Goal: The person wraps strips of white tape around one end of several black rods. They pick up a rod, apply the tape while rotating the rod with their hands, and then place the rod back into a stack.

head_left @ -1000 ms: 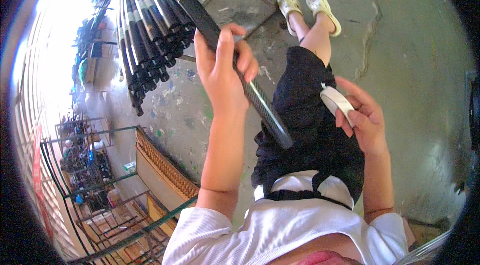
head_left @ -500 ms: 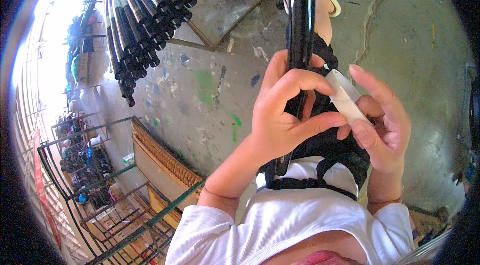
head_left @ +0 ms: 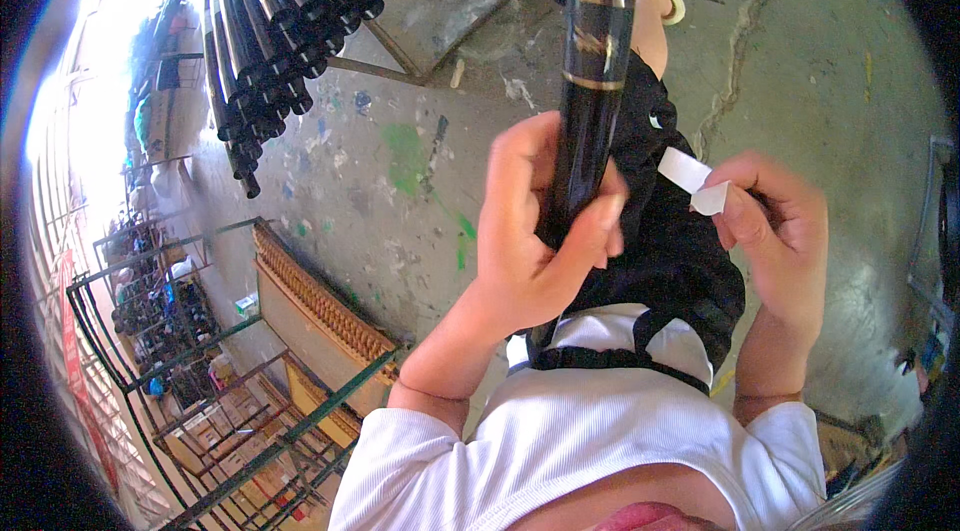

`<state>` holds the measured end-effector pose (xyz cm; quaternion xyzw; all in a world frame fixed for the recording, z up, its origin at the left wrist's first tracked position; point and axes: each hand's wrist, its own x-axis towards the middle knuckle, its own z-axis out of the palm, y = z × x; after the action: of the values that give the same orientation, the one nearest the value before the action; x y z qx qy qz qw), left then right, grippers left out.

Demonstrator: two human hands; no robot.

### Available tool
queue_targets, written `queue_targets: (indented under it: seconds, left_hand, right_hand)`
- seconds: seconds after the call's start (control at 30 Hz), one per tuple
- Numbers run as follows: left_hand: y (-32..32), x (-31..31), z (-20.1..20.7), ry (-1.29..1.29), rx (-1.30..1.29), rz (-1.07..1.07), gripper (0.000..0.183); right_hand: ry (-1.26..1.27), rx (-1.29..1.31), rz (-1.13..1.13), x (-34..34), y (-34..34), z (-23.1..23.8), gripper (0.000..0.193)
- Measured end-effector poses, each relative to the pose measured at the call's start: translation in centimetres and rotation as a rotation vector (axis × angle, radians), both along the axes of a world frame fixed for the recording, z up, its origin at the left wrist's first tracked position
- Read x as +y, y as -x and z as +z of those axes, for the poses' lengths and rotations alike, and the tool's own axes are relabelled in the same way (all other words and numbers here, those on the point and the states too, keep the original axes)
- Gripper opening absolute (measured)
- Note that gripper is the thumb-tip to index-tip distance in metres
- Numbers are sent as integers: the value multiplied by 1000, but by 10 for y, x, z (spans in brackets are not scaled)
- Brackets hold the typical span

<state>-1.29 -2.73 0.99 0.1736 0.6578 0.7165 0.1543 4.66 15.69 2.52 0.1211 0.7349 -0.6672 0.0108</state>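
My left hand (head_left: 545,231) is wrapped round a glossy black pole (head_left: 592,116) with gold rings and a gold mark, which looks like a fishing rod. The pole runs from the top edge down toward my waist, and the hand covers part of it. To its right, my right hand (head_left: 765,226) pinches a short white strip (head_left: 684,171) between thumb and forefinger. The strip is bent, with one end sticking out toward the pole and the other curled by the thumb. It is apart from the pole. I cannot tell whether it is tape or paper.
A stack of similar black poles (head_left: 270,41) lies at the upper left, open ends toward me. A dark metal frame rack (head_left: 190,381) and a carved golden-brown panel (head_left: 320,291) stand at the lower left. The concrete floor (head_left: 830,101) is cracked and paint-stained.
My left hand has let go of the white strip and closed round the pole. The pole has shifted, showing more gold rings. My right hand now holds the strip alone.
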Motion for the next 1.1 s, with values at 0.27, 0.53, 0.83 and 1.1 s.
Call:
queue_targets:
  seconds: [0.27,0.53,0.83,1.1]
  left_hand:
    - [-12,2,-4,176,365,-5,57]
    - [-30,4,-7,514,679,-23,66]
    - [-27,2,-8,291,519,-92,66]
    - [-32,5,-20,386,561,75,65]
  right_hand:
    - [1,134,-28,-17,11,15,20]
    - [-38,0,-79,-30,13,20,18]
    - [-9,3,-77,-27,11,19,21]
    - [-234,22,-144,-19,3,20,17]
